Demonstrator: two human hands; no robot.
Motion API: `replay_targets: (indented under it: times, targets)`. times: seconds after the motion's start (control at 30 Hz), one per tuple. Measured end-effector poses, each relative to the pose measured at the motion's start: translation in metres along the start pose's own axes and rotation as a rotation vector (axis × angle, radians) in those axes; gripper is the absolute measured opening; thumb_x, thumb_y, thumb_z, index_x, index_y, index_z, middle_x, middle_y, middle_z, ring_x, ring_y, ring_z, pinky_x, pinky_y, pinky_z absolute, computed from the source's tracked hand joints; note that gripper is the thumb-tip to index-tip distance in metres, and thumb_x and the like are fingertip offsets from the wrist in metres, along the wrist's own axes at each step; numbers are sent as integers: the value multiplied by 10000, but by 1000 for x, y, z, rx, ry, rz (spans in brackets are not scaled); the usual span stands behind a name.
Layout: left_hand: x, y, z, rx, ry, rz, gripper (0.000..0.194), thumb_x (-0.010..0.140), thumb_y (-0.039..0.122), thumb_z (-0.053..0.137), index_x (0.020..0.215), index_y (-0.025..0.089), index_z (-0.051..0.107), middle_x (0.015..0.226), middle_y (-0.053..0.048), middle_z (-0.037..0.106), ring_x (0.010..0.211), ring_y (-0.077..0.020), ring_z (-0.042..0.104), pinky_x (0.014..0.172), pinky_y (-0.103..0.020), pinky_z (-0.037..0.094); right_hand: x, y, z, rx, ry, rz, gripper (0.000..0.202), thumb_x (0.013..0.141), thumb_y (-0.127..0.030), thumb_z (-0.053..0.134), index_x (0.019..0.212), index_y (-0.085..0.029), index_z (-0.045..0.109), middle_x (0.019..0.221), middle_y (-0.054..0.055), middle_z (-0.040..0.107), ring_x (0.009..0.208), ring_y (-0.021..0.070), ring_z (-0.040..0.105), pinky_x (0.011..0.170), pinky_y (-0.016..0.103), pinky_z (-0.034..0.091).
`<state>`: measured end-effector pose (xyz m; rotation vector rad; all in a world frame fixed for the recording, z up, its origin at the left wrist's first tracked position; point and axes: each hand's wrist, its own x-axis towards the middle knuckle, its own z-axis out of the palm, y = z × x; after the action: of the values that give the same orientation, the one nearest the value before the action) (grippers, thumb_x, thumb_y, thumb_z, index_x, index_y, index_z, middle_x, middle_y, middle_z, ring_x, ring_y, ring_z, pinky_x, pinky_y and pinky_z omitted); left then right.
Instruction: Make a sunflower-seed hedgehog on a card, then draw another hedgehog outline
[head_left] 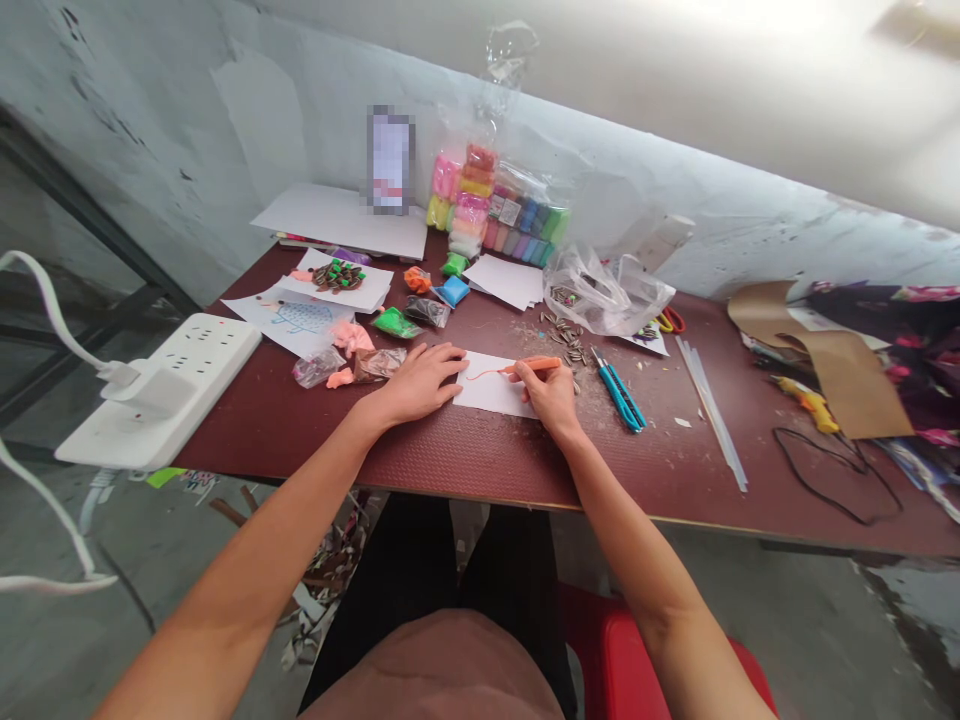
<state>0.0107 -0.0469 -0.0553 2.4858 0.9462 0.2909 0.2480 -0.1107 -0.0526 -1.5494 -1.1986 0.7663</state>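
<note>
A small white sheet of paper (491, 393) lies on the dark red table in front of me, with a thin curved orange line on it. My right hand (551, 393) is closed around an orange marker (541, 363), its tip at the paper by the line. My left hand (427, 378) rests flat, fingers stretched out, over the sheet's left edge. Next to it lies a brown clay packet (375, 364). Just right of my right hand are striped sunflower seeds (574, 350) and a blue utility knife (621, 396).
Clay packets (397, 323) and drawings (300, 318) lie to the left, beside a white power strip (169, 390). Bagged coloured clay (469, 205) stands at the back. To the right are glue sticks (712, 412), a yellow glue gun (810, 403) with its cord, and a plastic bag (607, 290).
</note>
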Motion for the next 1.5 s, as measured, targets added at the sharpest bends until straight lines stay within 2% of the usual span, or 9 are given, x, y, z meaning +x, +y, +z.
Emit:
replay_targets:
  times: [0.23, 0.5, 0.7, 1.2, 1.5]
  targets:
    - [0, -2, 1, -12, 9, 13, 430, 1001, 318, 509, 1413, 263, 617, 1580, -77, 515, 1514, -303, 401, 1276, -601, 221, -4, 0, -10, -19, 33, -2, 374, 785, -540, 701, 717, -175, 746, 752, 95, 778, 401, 118, 508, 407, 269, 423]
    - [0, 1, -2, -11, -4, -2, 437, 997, 309, 524, 1419, 240, 613, 1583, -88, 513, 1516, -305, 399, 1275, -601, 228, -8, -2, -15, -54, 45, 20, 411, 795, -571, 691, 714, -171, 735, 796, 115, 788, 419, 121, 522, 432, 275, 427]
    - [0, 2, -2, -8, -11, -12, 444, 993, 301, 524, 1422, 225, 610, 1585, -96, 511, 1520, -301, 395, 1277, -594, 225, -11, -2, -20, -37, 62, 40, 432, 770, -585, 708, 743, -155, 728, 761, 113, 773, 404, 111, 501, 413, 266, 401]
    - [0, 0, -2, -7, -14, 2, 440, 994, 321, 523, 1418, 241, 611, 1582, -95, 513, 1512, -310, 400, 1269, -605, 226, -19, 4, -31, -6, 93, 11, 453, 773, -599, 735, 764, -147, 724, 719, 97, 755, 411, 107, 505, 414, 264, 447]
    - [-1, 0, -3, -1, -11, -2, 431, 999, 316, 521, 1409, 225, 615, 1580, -100, 517, 1508, -302, 410, 1271, -593, 234, -25, 0, -35, -4, 98, 3, 384, 781, -534, 735, 732, -155, 708, 679, 74, 731, 401, 106, 499, 409, 263, 429]
